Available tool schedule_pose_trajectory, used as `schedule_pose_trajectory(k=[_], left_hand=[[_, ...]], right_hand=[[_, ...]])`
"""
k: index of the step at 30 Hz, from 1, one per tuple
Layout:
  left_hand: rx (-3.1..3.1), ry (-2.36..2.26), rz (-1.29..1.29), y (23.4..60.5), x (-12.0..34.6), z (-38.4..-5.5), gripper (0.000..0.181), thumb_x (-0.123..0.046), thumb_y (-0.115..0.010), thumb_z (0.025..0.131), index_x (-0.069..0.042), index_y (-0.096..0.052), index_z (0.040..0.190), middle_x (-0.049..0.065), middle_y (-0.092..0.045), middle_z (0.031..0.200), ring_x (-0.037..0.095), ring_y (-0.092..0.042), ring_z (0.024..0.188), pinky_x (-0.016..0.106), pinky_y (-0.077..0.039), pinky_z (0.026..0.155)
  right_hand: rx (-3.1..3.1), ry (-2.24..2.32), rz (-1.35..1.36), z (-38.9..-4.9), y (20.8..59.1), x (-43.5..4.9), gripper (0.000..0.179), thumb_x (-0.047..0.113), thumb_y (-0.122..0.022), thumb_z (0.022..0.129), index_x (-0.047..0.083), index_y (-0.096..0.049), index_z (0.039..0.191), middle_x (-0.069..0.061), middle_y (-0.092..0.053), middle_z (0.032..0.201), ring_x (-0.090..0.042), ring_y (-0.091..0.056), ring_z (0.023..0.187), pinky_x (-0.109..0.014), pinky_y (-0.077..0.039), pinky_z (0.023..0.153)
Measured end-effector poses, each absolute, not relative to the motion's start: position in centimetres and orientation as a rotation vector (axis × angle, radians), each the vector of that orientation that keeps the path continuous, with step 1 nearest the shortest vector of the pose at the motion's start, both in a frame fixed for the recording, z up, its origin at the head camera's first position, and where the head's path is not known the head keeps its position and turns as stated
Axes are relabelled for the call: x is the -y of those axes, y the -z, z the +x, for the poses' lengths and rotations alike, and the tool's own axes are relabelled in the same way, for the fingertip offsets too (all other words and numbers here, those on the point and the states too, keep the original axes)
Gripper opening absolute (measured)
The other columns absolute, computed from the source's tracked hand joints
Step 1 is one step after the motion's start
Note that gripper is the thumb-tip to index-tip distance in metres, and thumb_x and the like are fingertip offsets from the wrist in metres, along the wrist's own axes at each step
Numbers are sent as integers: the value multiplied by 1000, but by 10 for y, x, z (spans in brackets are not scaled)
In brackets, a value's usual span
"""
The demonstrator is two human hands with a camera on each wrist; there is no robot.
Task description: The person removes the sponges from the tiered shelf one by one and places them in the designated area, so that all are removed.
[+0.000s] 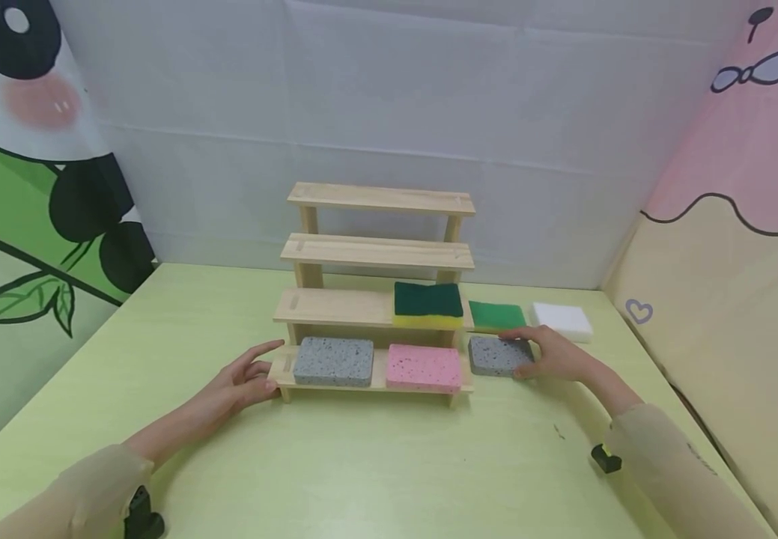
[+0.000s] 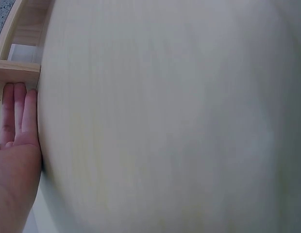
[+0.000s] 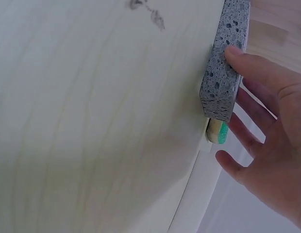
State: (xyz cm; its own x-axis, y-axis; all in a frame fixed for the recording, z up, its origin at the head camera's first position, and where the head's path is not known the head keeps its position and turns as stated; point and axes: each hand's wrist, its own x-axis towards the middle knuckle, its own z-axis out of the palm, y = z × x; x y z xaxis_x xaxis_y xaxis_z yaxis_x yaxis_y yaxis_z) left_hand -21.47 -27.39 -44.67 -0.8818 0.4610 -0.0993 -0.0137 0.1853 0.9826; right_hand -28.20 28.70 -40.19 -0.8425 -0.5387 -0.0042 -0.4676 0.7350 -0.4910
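Observation:
My right hand (image 1: 553,355) pinches a grey speckled sponge (image 1: 499,356) lying on the table right of a wooden stepped rack (image 1: 378,252). In the right wrist view its thumb presses the near side of that sponge (image 3: 223,73), with fingers behind it. My left hand (image 1: 236,382) touches the left end of the rack's lowest step; the left wrist view shows straight fingers (image 2: 30,114) against a wooden leg (image 2: 19,73). On that step lie another grey sponge (image 1: 333,361) and a pink sponge (image 1: 424,367). A dark green and yellow scrubbing sponge (image 1: 427,301) sits one step higher.
Behind the pinched sponge, a green scrubbing sponge (image 1: 496,315) and a white sponge (image 1: 561,322) lie on the pale table (image 1: 375,464). A light cloth (image 1: 389,90) hangs at the back. Printed cloths flank both sides. The upper two steps are bare wood.

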Motion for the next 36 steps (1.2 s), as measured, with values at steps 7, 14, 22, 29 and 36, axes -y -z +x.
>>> schedule_pose_trajectory(k=[7,14,22,29,36], left_hand=[[-2088,-1743,419,446,274,-214,66,-17,-49,103,-24,-13,159,-1,-57,131,9,-61,118,21,-50,98],[-2075,-1756,431,445,274,-213,67,-16,-49,103,-22,-13,159,-2,-58,131,8,-61,118,22,-50,98],[-2077,-1761,430,446,274,-213,67,-15,-49,103,-22,-13,159,-2,-58,130,8,-61,117,21,-50,98],[-2075,-1767,436,445,273,-213,67,-15,-49,103,-21,-13,159,-3,-59,129,8,-62,116,21,-50,98],[-2083,-1759,424,445,273,-213,67,-16,-49,103,-21,-13,159,-2,-59,128,8,-62,115,22,-50,97]], right_hand=[[-2842,710,-826,-282,390,-285,72,16,-84,77,6,-53,140,-17,-57,141,-40,-51,130,-62,-39,106],[-2883,686,-832,-279,366,-278,70,12,-81,80,8,-50,143,-17,-51,147,-42,-43,136,-65,-35,109],[-2887,735,-836,-275,346,-268,70,13,-79,82,12,-48,145,-13,-50,148,-38,-42,138,-65,-33,111],[-2902,768,-836,-270,332,-259,70,23,-79,84,20,-46,147,-11,-46,152,-37,-39,141,-64,-34,111],[-2917,840,-911,-268,326,-246,70,28,-79,85,14,-47,146,-9,-49,151,-35,-46,136,-61,-37,110]])
